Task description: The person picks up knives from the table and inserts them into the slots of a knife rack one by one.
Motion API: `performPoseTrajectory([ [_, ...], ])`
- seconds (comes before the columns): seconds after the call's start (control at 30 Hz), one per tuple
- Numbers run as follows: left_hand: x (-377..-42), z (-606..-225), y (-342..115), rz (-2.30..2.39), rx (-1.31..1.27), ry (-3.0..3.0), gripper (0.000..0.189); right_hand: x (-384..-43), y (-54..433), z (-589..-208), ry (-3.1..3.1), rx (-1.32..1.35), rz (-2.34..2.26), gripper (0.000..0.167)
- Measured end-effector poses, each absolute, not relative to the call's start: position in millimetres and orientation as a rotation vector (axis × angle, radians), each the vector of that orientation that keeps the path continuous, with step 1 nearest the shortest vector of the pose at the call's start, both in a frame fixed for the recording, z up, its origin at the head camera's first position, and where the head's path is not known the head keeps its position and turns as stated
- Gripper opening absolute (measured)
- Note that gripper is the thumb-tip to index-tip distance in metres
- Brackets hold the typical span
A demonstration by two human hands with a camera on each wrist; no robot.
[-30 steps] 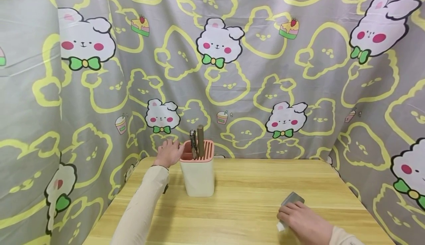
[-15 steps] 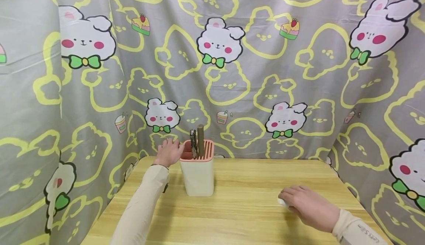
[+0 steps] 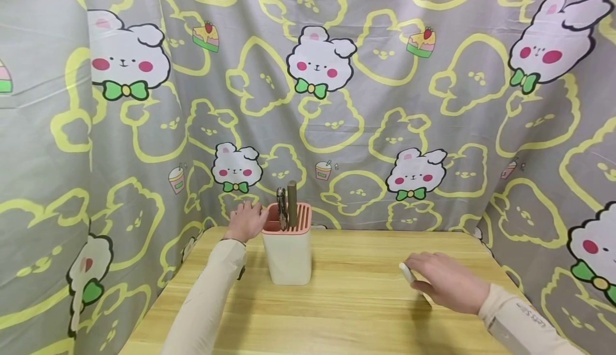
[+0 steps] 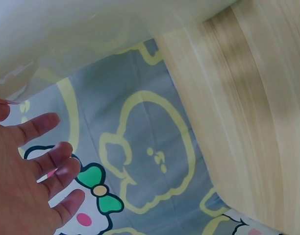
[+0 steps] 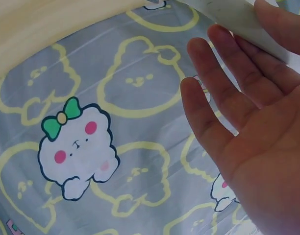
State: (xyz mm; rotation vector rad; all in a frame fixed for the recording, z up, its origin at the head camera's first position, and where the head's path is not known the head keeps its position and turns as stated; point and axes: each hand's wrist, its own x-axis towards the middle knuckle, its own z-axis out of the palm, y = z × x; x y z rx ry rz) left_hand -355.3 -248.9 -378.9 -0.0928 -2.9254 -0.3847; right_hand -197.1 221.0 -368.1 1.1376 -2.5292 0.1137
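In the head view a cream knife holder (image 3: pixel 290 261) with a pink slotted top stands upright, left of the table's middle. My left hand (image 3: pixel 247 221) rests against its left rim; in the left wrist view the fingers (image 4: pixel 54 159) are spread and relaxed beside the holder's wall. My right hand (image 3: pixel 449 283) is raised over the right side of the table. It pinches the white handle (image 3: pixel 406 272) of a kitchen knife between thumb and fingers. The hand mostly hides the blade. In the right wrist view that white handle (image 5: pixel 240 22) lies between thumb and fingers.
A dark mottled handle (image 3: pixel 282 208) and a brown handle (image 3: pixel 292 205) stick up from the holder. The wooden table (image 3: pixel 351 312) ends at a patterned curtain (image 3: pixel 337 120) that hangs behind and on both sides.
My right hand has lifted the knife off the table and turned it, so its handle end now points up and left. The left hand and holder have not moved.
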Motion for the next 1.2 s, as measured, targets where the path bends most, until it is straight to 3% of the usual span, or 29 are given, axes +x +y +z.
performPoseTrajectory([
  [0.33, -357.9, -381.6, -248.9, -0.398, -0.087, -2.923, 0.064, -203.0, 216.6, -353.2, -2.643, 1.095, 0.35, 0.024],
  [0.63, -356.8, -380.7, -248.2, -0.396, -0.091, -2.929, 0.064, -206.4, 215.2, -340.5, -2.716, 1.058, 0.738, 0.004],
  [1.2, -354.4, -379.9, -247.9, -0.419, -0.096, -2.916, 0.067, -213.5, 195.8, -326.3, -2.647, 0.997, 0.911, 0.004],
])
